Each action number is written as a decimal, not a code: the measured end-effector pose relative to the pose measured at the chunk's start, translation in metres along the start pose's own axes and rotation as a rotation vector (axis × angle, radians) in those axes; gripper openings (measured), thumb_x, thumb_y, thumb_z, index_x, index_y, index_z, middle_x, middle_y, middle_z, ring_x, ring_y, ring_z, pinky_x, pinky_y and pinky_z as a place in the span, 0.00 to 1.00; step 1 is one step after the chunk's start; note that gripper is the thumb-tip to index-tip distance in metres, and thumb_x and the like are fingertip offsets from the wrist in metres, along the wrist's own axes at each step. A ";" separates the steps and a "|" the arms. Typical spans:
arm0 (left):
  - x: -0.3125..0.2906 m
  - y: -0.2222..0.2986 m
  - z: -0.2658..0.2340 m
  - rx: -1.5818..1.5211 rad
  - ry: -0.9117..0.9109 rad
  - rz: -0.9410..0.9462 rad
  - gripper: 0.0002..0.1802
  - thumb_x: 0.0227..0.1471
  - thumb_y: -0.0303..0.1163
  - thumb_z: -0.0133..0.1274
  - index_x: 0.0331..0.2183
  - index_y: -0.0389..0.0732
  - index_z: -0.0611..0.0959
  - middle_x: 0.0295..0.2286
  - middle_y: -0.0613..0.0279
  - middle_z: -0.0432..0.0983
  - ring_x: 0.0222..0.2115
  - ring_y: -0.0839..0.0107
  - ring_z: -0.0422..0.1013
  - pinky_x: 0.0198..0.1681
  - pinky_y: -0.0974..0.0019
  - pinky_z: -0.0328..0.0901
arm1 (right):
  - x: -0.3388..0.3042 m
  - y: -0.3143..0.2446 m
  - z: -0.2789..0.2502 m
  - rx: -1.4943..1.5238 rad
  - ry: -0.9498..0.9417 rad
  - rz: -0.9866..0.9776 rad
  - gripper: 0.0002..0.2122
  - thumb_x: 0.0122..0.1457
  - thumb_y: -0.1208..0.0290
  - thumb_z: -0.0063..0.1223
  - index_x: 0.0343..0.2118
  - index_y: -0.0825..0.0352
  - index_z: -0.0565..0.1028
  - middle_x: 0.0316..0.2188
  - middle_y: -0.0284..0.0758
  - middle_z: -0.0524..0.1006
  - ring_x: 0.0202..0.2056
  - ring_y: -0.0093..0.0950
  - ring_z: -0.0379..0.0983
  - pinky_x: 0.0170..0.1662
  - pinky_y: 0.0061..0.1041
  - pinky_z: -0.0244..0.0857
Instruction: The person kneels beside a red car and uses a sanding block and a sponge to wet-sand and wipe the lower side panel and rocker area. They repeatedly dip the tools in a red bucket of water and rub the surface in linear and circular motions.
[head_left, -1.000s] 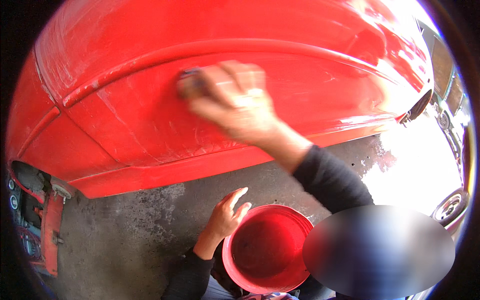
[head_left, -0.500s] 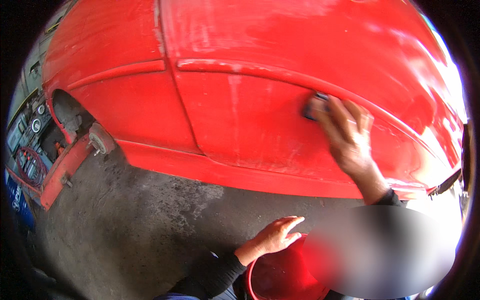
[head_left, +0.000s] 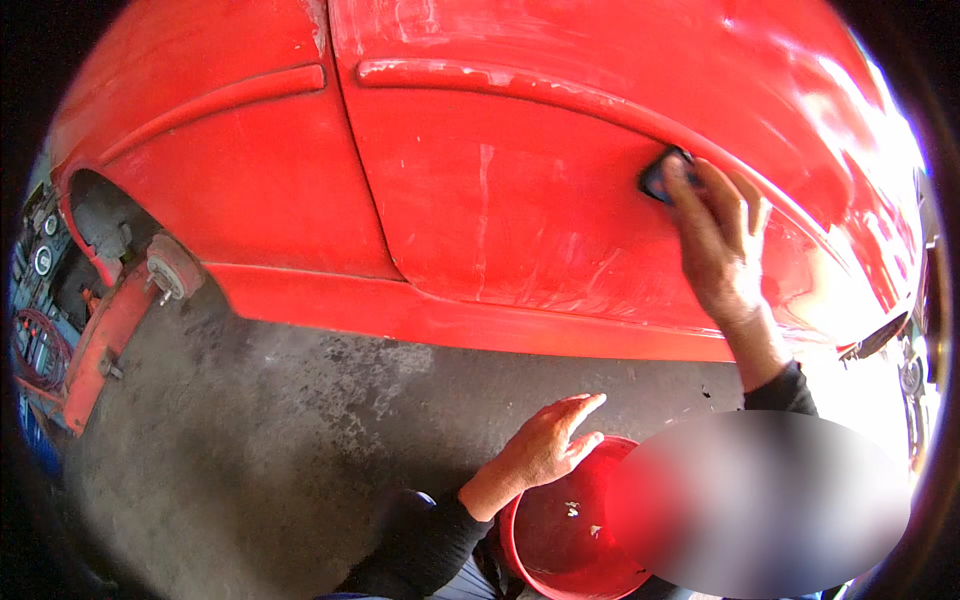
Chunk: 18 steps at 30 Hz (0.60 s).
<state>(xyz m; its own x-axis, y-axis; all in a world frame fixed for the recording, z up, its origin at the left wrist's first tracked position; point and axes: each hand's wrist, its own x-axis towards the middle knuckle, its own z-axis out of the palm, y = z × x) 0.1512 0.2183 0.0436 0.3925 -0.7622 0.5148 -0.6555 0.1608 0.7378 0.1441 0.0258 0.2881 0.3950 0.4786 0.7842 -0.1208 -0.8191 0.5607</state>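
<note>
From the head camera, the right hand (head_left: 722, 245) presses a small dark sanding pad (head_left: 660, 178) flat against the red car door (head_left: 520, 200), fingers spread over it just under the body crease. The left hand (head_left: 548, 448) hangs open and holds nothing, just above the rim of a red bucket (head_left: 560, 530) on the grey floor (head_left: 280, 430). A bare wheel hub (head_left: 168, 275) shows at far left.

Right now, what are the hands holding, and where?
The right hand presses a small dark pad flat against the red car door, fingers over its back. The left hand holds nothing.
</note>
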 end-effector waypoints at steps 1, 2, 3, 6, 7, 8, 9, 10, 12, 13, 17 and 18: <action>0.000 0.001 -0.002 -0.006 0.043 0.024 0.29 0.55 0.34 0.58 0.56 0.36 0.70 0.49 0.43 0.74 0.51 0.49 0.71 0.56 0.55 0.65 | 0.008 -0.015 0.009 -0.001 -0.012 0.015 0.27 0.48 0.81 0.62 0.54 0.59 0.76 0.51 0.37 0.72 0.51 0.39 0.67 0.52 0.35 0.64; 0.002 0.000 -0.003 -0.015 0.016 -0.013 0.29 0.55 0.34 0.58 0.56 0.36 0.70 0.49 0.43 0.74 0.51 0.49 0.71 0.56 0.55 0.65 | 0.029 -0.035 0.020 0.097 -0.011 -0.013 0.26 0.49 0.78 0.60 0.55 0.60 0.75 0.50 0.37 0.72 0.51 0.38 0.67 0.50 0.35 0.64; 0.004 -0.002 -0.003 -0.025 0.017 -0.024 0.29 0.55 0.34 0.58 0.56 0.36 0.70 0.49 0.43 0.74 0.51 0.49 0.71 0.56 0.55 0.66 | 0.058 -0.060 0.032 0.182 -0.043 -0.021 0.25 0.51 0.75 0.57 0.56 0.60 0.74 0.50 0.36 0.71 0.50 0.37 0.67 0.49 0.35 0.64; 0.011 -0.012 -0.003 0.042 0.018 -0.091 0.29 0.54 0.34 0.58 0.56 0.36 0.71 0.49 0.43 0.74 0.50 0.49 0.71 0.55 0.54 0.66 | 0.131 -0.127 0.054 0.192 0.000 -0.146 0.24 0.53 0.68 0.50 0.56 0.61 0.71 0.49 0.34 0.69 0.48 0.33 0.66 0.46 0.36 0.63; 0.013 -0.015 -0.003 0.097 -0.028 -0.194 0.29 0.54 0.34 0.58 0.55 0.36 0.71 0.49 0.43 0.74 0.50 0.48 0.72 0.55 0.54 0.66 | 0.142 -0.132 0.055 0.192 0.033 -0.189 0.23 0.54 0.66 0.49 0.55 0.61 0.71 0.49 0.33 0.68 0.48 0.33 0.66 0.45 0.36 0.63; 0.012 -0.016 -0.002 0.103 0.032 -0.185 0.28 0.55 0.35 0.59 0.54 0.34 0.72 0.48 0.43 0.75 0.50 0.49 0.72 0.54 0.55 0.67 | 0.140 -0.125 0.050 0.213 -0.003 -0.171 0.22 0.53 0.66 0.49 0.54 0.61 0.72 0.49 0.32 0.68 0.48 0.33 0.65 0.44 0.36 0.63; 0.012 -0.016 -0.004 0.064 0.032 -0.163 0.29 0.54 0.35 0.59 0.54 0.34 0.72 0.48 0.43 0.75 0.50 0.49 0.71 0.54 0.55 0.67 | 0.133 -0.115 0.044 0.242 -0.026 -0.200 0.22 0.53 0.66 0.50 0.53 0.61 0.73 0.49 0.32 0.68 0.48 0.33 0.65 0.44 0.36 0.63; 0.010 -0.014 -0.005 0.054 0.051 -0.106 0.29 0.54 0.35 0.59 0.55 0.35 0.72 0.49 0.43 0.74 0.51 0.49 0.71 0.55 0.55 0.66 | 0.112 -0.090 0.033 0.223 0.004 -0.237 0.21 0.54 0.66 0.50 0.52 0.61 0.73 0.48 0.32 0.70 0.46 0.34 0.67 0.43 0.37 0.64; 0.005 -0.009 -0.009 0.055 0.017 -0.097 0.29 0.54 0.34 0.59 0.55 0.35 0.72 0.50 0.44 0.74 0.51 0.50 0.71 0.56 0.56 0.66 | 0.058 -0.035 0.011 0.218 -0.043 -0.142 0.26 0.53 0.73 0.55 0.58 0.58 0.71 0.46 0.36 0.74 0.46 0.38 0.71 0.48 0.38 0.65; 0.003 -0.006 -0.011 0.065 0.019 -0.068 0.29 0.54 0.34 0.59 0.56 0.36 0.71 0.50 0.44 0.73 0.51 0.50 0.71 0.56 0.56 0.65 | 0.032 -0.015 0.003 0.090 -0.050 -0.096 0.28 0.50 0.79 0.57 0.57 0.58 0.73 0.48 0.38 0.73 0.50 0.38 0.69 0.50 0.38 0.65; 0.004 -0.003 -0.015 -0.041 0.071 0.006 0.32 0.54 0.33 0.59 0.57 0.35 0.69 0.50 0.43 0.73 0.50 0.49 0.71 0.56 0.55 0.65 | 0.025 -0.023 0.024 0.016 -0.057 -0.082 0.24 0.51 0.72 0.55 0.54 0.60 0.75 0.48 0.35 0.73 0.46 0.36 0.70 0.45 0.36 0.65; 0.006 -0.004 -0.014 -0.011 0.068 0.010 0.32 0.54 0.33 0.59 0.57 0.35 0.69 0.50 0.42 0.73 0.50 0.48 0.71 0.55 0.55 0.66 | 0.049 -0.041 0.036 0.153 -0.035 -0.131 0.24 0.50 0.70 0.55 0.53 0.62 0.74 0.45 0.35 0.73 0.44 0.37 0.70 0.44 0.38 0.65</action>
<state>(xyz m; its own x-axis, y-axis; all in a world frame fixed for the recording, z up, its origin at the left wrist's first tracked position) 0.1656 0.2221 0.0499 0.4288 -0.7165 0.5502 -0.6529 0.1751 0.7369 0.2007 0.0717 0.2936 0.4303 0.5749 0.6959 0.0726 -0.7905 0.6082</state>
